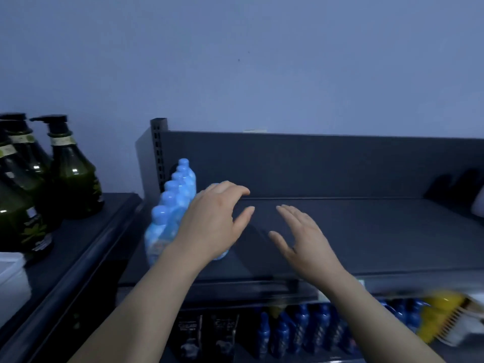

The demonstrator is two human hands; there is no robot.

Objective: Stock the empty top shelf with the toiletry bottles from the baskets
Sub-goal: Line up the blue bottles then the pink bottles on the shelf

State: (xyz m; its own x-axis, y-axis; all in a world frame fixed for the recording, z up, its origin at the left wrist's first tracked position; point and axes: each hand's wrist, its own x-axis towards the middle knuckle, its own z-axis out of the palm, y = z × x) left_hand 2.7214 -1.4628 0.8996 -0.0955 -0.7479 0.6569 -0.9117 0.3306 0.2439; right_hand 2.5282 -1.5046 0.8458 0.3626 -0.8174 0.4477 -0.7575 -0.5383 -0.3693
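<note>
A row of several light blue bottles [175, 203] stands along the left end of the dark top shelf [366, 239], running from front to back. My left hand [212, 224] hovers just right of the row with fingers spread and relaxed, covering part of a second row of blue bottles [221, 254]; whether it touches them is unclear. My right hand [301, 237] is held flat above the bare shelf surface, fingers straight, holding nothing.
Dark green pump bottles [70, 174] stand on a neighbouring shelf to the left, next to a white box [11, 279]. Below the top shelf are dark blue bottles [301, 334], black packs [191, 336] and a yellow item [440, 313]. A grey back panel [314, 163] closes the rear.
</note>
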